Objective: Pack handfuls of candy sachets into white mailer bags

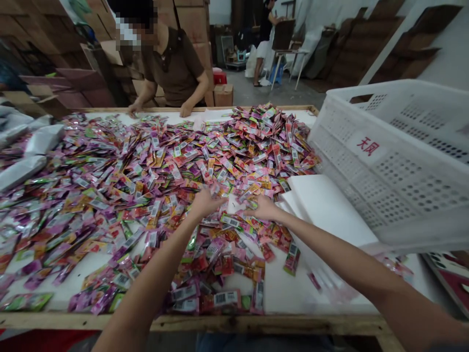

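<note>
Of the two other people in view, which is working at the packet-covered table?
The person in the brown top, across the table, with hands at its far edge; the other person stands farther back.

- My one camera sits on my head, looking forward and down over the worktop (pixel 286 293).
- My left hand (pixel 205 203) and right hand (pixel 266 208) show near mid-view, my forearms entering from the bottom and lower right.
- The crate (pixel 351 117) looms close at right; the room behind lies farther off, along the top.
</note>
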`<state>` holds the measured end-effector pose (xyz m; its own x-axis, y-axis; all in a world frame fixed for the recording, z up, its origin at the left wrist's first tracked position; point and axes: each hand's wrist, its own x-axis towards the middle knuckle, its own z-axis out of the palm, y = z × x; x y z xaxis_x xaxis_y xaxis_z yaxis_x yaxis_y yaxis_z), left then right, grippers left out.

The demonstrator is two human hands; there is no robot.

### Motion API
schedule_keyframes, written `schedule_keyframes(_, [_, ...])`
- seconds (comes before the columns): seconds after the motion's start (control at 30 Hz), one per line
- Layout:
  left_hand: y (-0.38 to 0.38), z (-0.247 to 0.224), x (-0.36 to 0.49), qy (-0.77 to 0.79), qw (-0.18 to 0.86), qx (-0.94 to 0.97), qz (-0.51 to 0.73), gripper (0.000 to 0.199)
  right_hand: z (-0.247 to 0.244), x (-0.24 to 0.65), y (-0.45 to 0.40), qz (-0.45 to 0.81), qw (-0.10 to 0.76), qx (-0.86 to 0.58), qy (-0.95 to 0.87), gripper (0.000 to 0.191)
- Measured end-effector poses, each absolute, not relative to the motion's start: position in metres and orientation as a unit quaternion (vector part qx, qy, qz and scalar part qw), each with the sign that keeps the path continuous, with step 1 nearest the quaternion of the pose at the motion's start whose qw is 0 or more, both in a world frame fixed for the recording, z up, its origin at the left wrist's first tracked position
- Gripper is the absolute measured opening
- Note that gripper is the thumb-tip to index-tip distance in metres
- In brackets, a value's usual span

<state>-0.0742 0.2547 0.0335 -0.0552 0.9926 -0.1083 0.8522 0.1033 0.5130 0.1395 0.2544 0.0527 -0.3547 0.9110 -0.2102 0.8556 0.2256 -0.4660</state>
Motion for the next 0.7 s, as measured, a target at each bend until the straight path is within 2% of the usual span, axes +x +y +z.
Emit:
schedule_keyframes(0.1, [0.253, 0.019, -0.051, 0.733, 0.227, 0.639, 0.054, 0.04, 0.034, 0.127, 0.243, 0.232, -0.046, -0.589, -0.773, 0.03])
schedule_keyframes(0.27, [0.259, 0.013, -0.052, 0.698, 0.255, 0.663, 0.094, 0.034, 0.031, 0.133, 0.247, 0.255, -0.05, -0.606, -0.751, 0.03])
schedule_keyframes(0.33, [0.26, 0.02, -0.065, 0.675, 0.268, 0.676, 0.125, 0.036, 0.039, 0.149, 0.251, 0.305, 0.02, -0.629, -0.715, 0.033])
schedule_keyframes(0.47, [0.255, 0.037, -0.089, 0.591, 0.31, 0.712, 0.218, 0.052, 0.051, 0.185, 0.26, 0.409, 0.259, -0.601, -0.636, 0.038])
schedule_keyframes(0.53, [0.251, 0.045, -0.091, 0.547, 0.295, 0.748, 0.231, 0.065, 0.053, 0.193, 0.262, 0.412, 0.316, -0.566, -0.641, 0.043])
schedule_keyframes(0.6, [0.247, 0.048, -0.083, 0.511, 0.275, 0.793, 0.187, 0.067, 0.051, 0.189, 0.263, 0.377, 0.299, -0.571, -0.664, 0.042])
schedule_keyframes(0.7, [0.242, 0.044, -0.056, 0.455, 0.258, 0.851, 0.053, 0.043, 0.043, 0.162, 0.263, 0.299, 0.126, -0.652, -0.685, 0.033])
